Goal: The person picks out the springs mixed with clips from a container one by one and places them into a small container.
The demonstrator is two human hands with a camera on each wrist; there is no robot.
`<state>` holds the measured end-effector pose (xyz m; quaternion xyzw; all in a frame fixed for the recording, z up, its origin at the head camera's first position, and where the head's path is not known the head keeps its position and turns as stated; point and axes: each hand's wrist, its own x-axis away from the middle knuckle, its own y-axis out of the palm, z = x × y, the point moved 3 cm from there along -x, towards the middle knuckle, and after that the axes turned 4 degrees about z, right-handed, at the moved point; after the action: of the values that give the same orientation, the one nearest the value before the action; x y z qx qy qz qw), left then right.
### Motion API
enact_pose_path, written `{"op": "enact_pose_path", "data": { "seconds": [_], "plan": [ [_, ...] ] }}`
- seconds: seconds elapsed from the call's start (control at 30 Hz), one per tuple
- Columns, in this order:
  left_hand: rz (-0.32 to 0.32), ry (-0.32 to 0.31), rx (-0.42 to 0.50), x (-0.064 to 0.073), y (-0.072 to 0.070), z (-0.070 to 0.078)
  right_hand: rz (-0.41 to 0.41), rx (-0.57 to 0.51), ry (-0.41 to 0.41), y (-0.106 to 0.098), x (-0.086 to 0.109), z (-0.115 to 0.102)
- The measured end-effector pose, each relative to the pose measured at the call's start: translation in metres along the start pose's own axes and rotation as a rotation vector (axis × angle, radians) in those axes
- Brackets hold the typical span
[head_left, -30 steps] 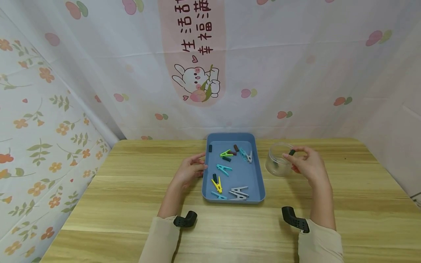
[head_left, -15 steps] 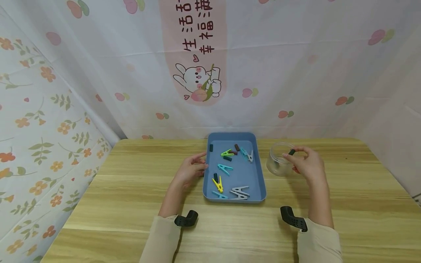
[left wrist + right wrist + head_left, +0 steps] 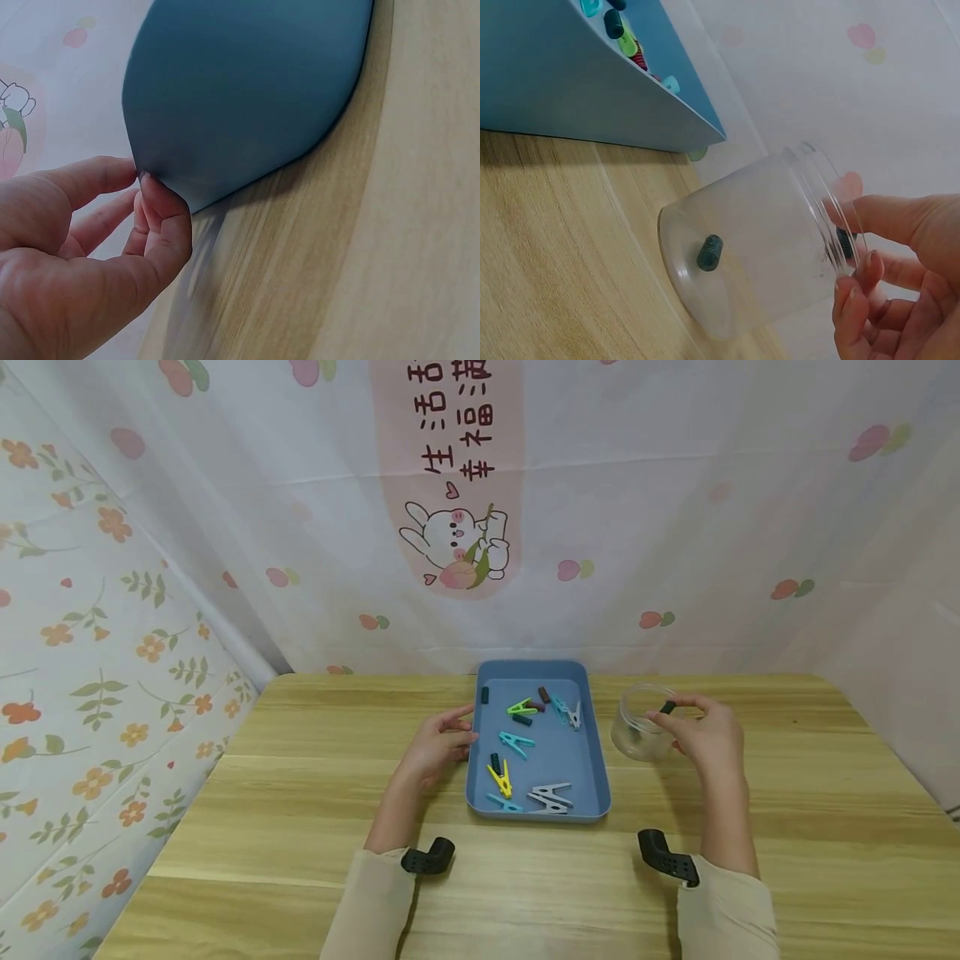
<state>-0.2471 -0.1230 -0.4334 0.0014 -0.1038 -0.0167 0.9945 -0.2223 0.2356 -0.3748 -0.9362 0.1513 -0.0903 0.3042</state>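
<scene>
My left hand (image 3: 435,745) pinches the left rim of a blue tray (image 3: 558,760), thumb and fingertip meeting at its edge in the left wrist view. Between the thumb and fingers of my right hand (image 3: 708,739) is a small dark green ribbed cylinder (image 3: 668,707), held at the mouth of a clear round jar (image 3: 633,742). Another dark green ribbed cylinder (image 3: 710,253) lies at the jar's bottom in the right wrist view. Inside the tray are several clothespins, among them a yellow clothespin (image 3: 501,780) and a turquoise clothespin (image 3: 516,742), plus several green and brown ribbed cylinders.
Both tray and jar stand on a wooden table (image 3: 300,777), the jar just right of the tray. A patterned curtain (image 3: 675,527) hangs behind the table's far edge, and a floral cloth (image 3: 97,693) covers the left side.
The head view has shifted slightly. Relative to the tray and jar, both hands keep their places, the ribbed cylinder still at the jar's mouth.
</scene>
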Motion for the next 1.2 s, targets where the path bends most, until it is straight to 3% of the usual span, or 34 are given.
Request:
{"op": "enact_pose_path", "data": {
  "seconds": [0.43,0.73,1.2],
  "plan": [
    [-0.002,0.009,0.005,-0.001,0.000,-0.001,-0.034,0.004,-0.017,-0.007,0.002,-0.005],
    [-0.005,0.017,0.000,-0.001,-0.001,-0.003,-0.061,-0.053,-0.102,-0.014,0.012,-0.019],
    [0.000,-0.006,0.007,-0.001,0.000,0.000,-0.198,-0.135,-0.215,0.004,0.017,-0.036]
  ]
}}
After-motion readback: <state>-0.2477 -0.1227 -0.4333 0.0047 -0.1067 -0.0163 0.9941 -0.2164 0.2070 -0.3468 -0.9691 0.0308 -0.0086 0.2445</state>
